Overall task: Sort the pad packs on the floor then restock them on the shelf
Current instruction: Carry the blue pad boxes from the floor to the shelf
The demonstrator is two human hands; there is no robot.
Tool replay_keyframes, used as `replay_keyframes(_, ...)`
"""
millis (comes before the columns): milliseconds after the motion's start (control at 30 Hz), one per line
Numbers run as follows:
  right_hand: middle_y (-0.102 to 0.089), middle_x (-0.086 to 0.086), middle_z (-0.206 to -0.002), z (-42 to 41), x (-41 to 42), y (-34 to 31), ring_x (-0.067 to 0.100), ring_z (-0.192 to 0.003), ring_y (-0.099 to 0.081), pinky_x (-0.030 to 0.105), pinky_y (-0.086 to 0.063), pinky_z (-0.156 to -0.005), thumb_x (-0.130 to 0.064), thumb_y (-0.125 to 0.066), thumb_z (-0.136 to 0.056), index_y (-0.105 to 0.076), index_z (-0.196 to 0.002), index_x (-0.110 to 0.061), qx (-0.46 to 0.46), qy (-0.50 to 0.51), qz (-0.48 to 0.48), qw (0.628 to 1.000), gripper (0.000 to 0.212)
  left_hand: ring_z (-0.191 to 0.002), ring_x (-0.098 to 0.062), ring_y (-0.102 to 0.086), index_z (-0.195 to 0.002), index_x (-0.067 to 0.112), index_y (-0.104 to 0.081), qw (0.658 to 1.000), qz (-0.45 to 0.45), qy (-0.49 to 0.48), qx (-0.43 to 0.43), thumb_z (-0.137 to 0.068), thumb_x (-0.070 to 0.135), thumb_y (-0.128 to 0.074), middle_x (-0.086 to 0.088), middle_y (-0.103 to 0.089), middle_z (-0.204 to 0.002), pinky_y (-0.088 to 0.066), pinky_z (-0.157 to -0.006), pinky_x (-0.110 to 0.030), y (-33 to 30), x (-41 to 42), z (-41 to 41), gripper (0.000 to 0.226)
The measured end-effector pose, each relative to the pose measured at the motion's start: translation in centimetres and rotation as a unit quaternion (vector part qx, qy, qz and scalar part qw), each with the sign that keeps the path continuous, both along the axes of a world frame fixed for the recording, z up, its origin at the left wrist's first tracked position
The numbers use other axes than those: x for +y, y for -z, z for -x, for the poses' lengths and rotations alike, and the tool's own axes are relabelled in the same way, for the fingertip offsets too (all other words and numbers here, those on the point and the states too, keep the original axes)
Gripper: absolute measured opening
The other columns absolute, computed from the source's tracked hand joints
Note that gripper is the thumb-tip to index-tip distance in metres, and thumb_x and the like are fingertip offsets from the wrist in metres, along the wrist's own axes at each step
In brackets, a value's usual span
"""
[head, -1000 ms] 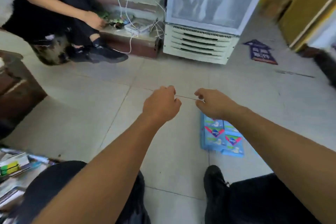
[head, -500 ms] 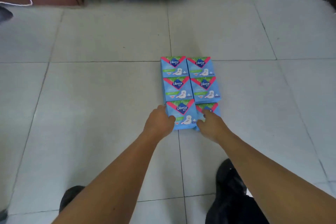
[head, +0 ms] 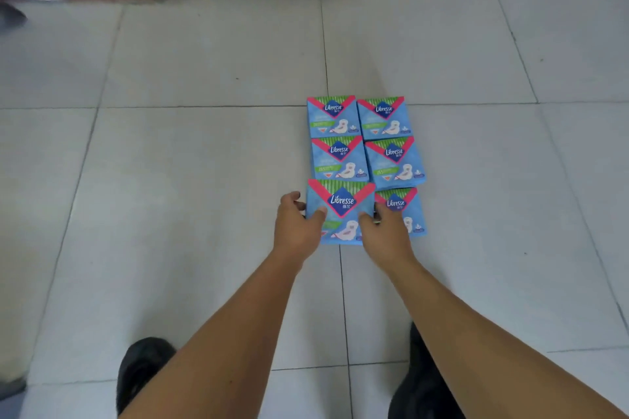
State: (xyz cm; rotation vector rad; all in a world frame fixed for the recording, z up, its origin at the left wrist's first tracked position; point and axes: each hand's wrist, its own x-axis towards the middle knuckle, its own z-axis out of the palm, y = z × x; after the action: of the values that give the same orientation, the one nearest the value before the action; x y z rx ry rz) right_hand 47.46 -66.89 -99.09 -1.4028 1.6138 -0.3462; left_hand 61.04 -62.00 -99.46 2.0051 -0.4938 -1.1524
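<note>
glossy tiled floor (head: 204, 180), both hands gripping square pack (head: 340, 207)

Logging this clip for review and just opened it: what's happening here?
A person crouches over six blue pad packs laid in a two-by-three grid on the tiled floor. Both hands grip the near-left pack: the left hand on its left edge, the right hand on its right edge, partly covering the near-right pack. The other four packs lie untouched farther out. No shelf is in view, so restocking has not begun.
</note>
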Motion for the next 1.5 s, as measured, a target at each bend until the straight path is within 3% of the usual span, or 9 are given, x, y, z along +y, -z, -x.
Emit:
replay_keyframes(100,-0.058,-0.007,-0.076,-1.4,1.2,-4.7,0.001,-0.065,-0.054,0.006,-0.038,-0.052,-0.013,-0.057,-0.094,-0.059,-0.087,-0.013,-0.053,-0.028,0.036,0.998,0.007,-0.093,-0.020,-0.065,-0.130,0.012,-0.049,0.998,0.061,0.001,0.015,-0.090,0.021,-0.069,-0.009,-0.061,-0.117,-0.055,-0.068,-0.029,-4.8,2.0,-2.3,0.046)
replay_keyframes(167,-0.060,-0.008,-0.082,-3.0,2.2,-8.3,-0.003,-0.066,-0.054,0.006,-0.039,-0.052,-0.018,-0.059,-0.094,-0.058,-0.097,-0.014,-0.086,-0.048,0.044,0.994,0.005,-0.093,-0.021,-0.066,-0.122,0.013,-0.052,0.994,0.102,-0.012,0.033,-0.087,0.019,-0.071,-0.008,-0.063,-0.114,-0.058,-0.075,-0.038,-8.7,3.7,-4.1,0.040)
replay_keyframes(300,-0.065,-0.007,-0.099,-7.9,4.7,-16.1,0.013,-0.086,-0.064,0.027,-0.050,-0.075,-0.027,-0.062,-0.092,-0.055,-0.110,-0.020,-0.144,-0.107,0.086,0.980,0.021,-0.091,-0.022,-0.068,-0.113,0.016,-0.050,0.982,0.179,-0.054,0.034,-0.087,0.017,-0.072,-0.008,-0.065,-0.109,-0.057,-0.078,-0.043,-17.5,8.7,-8.6,0.034)
replay_keyframes(467,-0.062,-0.008,-0.105,-16.5,11.0,-25.7,0.002,-0.081,-0.060,0.018,-0.045,-0.065,-0.032,-0.063,-0.093,-0.052,-0.118,-0.020,-0.201,-0.209,0.154,0.944,0.029,-0.090,-0.017,-0.069,-0.113,0.018,-0.051,0.960,0.248,-0.126,-0.042,-0.087,0.022,-0.072,-0.002,-0.065,-0.108,-0.060,-0.072,-0.034,-27.7,18.3,-15.4,0.034)
replay_keyframes(633,-0.064,-0.007,-0.104,-25.1,19.9,-32.9,0.012,-0.090,-0.065,0.032,-0.054,-0.076,-0.032,-0.063,-0.093,-0.053,-0.114,-0.022,-0.263,-0.322,0.180,0.892,0.026,-0.087,-0.015,-0.069,-0.116,0.016,-0.051,0.919,0.284,-0.231,-0.148,-0.088,0.022,-0.071,0.000,-0.067,-0.106,-0.055,-0.063,-0.026,-35.3,30.0,-20.8,0.036)
replay_keyframes(733,-0.065,-0.009,-0.099,-29.8,25.5,-36.0,0.011,-0.089,-0.066,0.030,-0.053,-0.077,-0.030,-0.064,-0.092,-0.054,-0.111,-0.022,-0.297,-0.394,0.191,0.849,0.023,-0.093,-0.019,-0.070,-0.115,0.014,-0.050,0.884,0.298,-0.297,-0.204,-0.086,0.021,-0.073,-0.005,-0.068,-0.110,-0.059,-0.078,-0.037,-38.4,37.1,-22.7,0.038)
replay_keyframes(967,-0.065,-0.009,-0.103,-36.9,37.3,-40.0,0.000,-0.086,-0.061,0.012,-0.042,-0.064,-0.026,-0.064,-0.091,-0.054,-0.116,-0.018,-0.337,-0.530,0.194,0.754,0.028,-0.089,-0.013,-0.067,-0.115,0.019,-0.050,0.810,0.264,-0.436,-0.291,-0.086,0.013,-0.069,-0.001,-0.066,-0.105,-0.057,-0.080,-0.033,-42.6,50.1,-24.0,0.035)
replay_keyframes(1233,-0.063,-0.009,-0.118,-44.1,44.9,-40.3,0.010,-0.102,-0.060,0.027,-0.044,-0.080,-0.027,-0.064,-0.090,-0.051,-0.120,-0.024,-0.346,-0.618,0.192,0.680,0.033,-0.092,-0.010,-0.059,-0.132,0.024,-0.050,0.725,0.128,-0.535,-0.414,-0.085,0.023,-0.072,0.004,-0.059,-0.114,-0.048,-0.081,-0.027,-41.1,57.0,-26.9,0.052)
replay_keyframes(1500,-0.061,-0.005,-0.113,-48.5,45.5,-37.3,0.010,-0.102,-0.059,0.005,-0.040,-0.062,-0.024,-0.065,-0.090,-0.050,-0.116,-0.018,-0.334,-0.649,0.184,0.658,0.030,-0.103,-0.008,-0.057,-0.123,0.023,-0.049,0.709,0.082,-0.556,-0.426,-0.084,0.015,-0.073,0.006,-0.059,-0.115,-0.046,-0.083,-0.019,-38.4,57.2,-29.0,0.047)
